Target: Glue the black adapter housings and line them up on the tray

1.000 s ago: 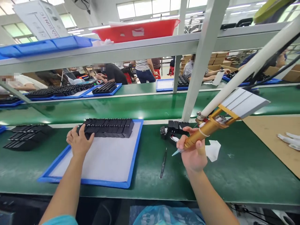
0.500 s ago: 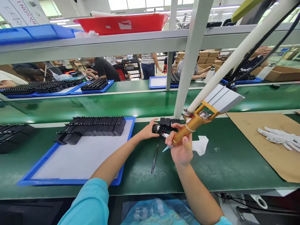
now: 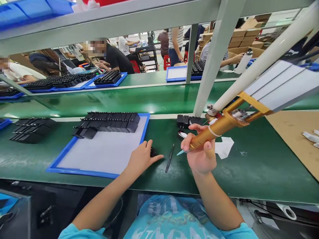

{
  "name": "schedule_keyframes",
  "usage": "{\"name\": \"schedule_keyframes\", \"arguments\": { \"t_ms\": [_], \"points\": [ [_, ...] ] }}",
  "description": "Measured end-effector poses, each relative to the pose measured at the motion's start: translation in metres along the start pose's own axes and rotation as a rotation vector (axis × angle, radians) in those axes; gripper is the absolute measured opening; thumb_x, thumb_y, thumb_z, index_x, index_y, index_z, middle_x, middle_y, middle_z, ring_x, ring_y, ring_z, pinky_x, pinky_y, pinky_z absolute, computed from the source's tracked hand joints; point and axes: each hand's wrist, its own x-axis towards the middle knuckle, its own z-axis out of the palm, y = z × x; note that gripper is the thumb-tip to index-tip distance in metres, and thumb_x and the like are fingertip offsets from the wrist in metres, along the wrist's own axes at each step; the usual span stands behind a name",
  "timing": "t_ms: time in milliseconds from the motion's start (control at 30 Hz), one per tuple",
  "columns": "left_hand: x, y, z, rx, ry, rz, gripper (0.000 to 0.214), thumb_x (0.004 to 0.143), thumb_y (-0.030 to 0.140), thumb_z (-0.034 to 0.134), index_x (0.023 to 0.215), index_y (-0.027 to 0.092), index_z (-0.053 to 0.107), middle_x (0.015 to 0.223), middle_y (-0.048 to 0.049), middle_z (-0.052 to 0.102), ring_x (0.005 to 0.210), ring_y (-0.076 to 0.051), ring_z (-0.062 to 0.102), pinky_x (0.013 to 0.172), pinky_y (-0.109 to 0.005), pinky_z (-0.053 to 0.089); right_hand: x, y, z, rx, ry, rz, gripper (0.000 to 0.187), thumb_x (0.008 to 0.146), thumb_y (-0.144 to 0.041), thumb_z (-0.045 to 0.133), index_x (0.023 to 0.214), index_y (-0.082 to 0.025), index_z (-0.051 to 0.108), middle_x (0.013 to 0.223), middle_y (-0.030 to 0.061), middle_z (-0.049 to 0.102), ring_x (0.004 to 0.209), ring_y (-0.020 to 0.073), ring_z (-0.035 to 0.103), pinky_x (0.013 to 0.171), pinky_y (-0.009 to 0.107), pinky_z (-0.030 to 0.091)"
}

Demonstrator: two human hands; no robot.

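My left hand (image 3: 141, 156) is low over the green bench, just right of the tray, with thumb and fingers closed on a small black part (image 3: 153, 152) that they mostly cover. My right hand (image 3: 202, 156) grips a gold cylindrical tool (image 3: 215, 132) with a pale blue tapered nozzle (image 3: 182, 152); the nozzle points left and down, above the bench. Between the hands lie dark tweezers (image 3: 169, 158). Behind the right fingers stand several black blocks (image 3: 183, 121), and a black piece with something white in it (image 3: 181, 133) is partly hidden there.
A blue-rimmed tray (image 3: 82, 171) at left holds rows of black blocks (image 3: 112, 122). More black blocks (image 3: 32, 129) sit farther left. White paper (image 3: 224, 147) and brown cardboard (image 3: 294, 139) lie at right. A white post (image 3: 211, 59) rises behind. Co-workers sit beyond the green divider.
My left hand has moved left and toward me with a black part, away from the black blocks. My right hand keeps hold of the tool. The camera view has tilted down.
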Motion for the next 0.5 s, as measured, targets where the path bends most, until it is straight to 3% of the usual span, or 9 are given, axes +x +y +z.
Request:
{"name": "schedule_keyframes", "arguments": {
  "t_ms": [100,200,300,433,500],
  "points": [
    [-0.021,-0.006,0.003,-0.145,0.018,0.009,0.072,0.078,0.061,0.064,0.133,0.018,0.045,0.111,-0.0108,0.063,0.094,-0.028,0.065,0.075,-0.036,0.052,0.0,0.001,0.0,-0.014,0.012,-0.001,0.026,0.081,-0.042,0.058,0.102,-0.028,0.057,0.104,0.0009,0.062,0.047,0.0072,0.054,0.046,0.029,0.049],
    [-0.037,-0.017,0.006,-0.313,0.007,0.097,0.062,0.081,0.048,0.068,0.134,0.025,0.046,0.127,-0.0091,0.058,0.114,-0.027,0.059,0.092,-0.037,0.05,0.001,0.001,-0.001,-0.009,0.016,-0.008,0.025,0.081,-0.04,0.058,0.102,-0.029,0.058,0.103,0.0002,0.062,0.048,0.0074,0.055,0.047,0.029,0.049],
    [-0.048,-0.024,0.007,-0.424,0.019,0.07,0.051,0.083,0.041,0.066,0.13,0.028,0.05,0.118,-0.0058,0.061,0.109,-0.023,0.06,0.091,-0.036,0.05,0.003,0.002,-0.003,-0.008,0.024,-0.016,0.024,0.081,-0.04,0.058,0.103,-0.03,0.059,0.104,-0.0003,0.063,0.048,0.0077,0.055,0.047,0.029,0.049],
    [-0.056,-0.024,0.007,-0.518,0.079,0.01,0.029,0.082,0.045,0.066,0.102,0.024,0.065,0.1,-0.005,0.063,0.093,-0.023,0.063,0.081,-0.035,0.052,0.004,0.004,-0.005,-0.041,0.038,-0.019,0.024,0.08,-0.042,0.059,0.101,-0.031,0.059,0.103,-0.0009,0.064,0.047,0.0081,0.054,0.047,0.029,0.05],
    [-0.057,-0.024,0.008,-0.631,0.058,-0.007,0.027,0.082,0.044,0.066,0.1,0.024,0.065,0.096,-0.0042,0.065,0.089,-0.021,0.063,0.08,-0.034,0.053,0.005,0.004,-0.005,-0.05,0.046,-0.019,0.025,0.079,-0.043,0.059,0.101,-0.031,0.058,0.102,-0.0011,0.064,0.047,0.0082,0.054,0.046,0.029,0.049]
  ]
}}
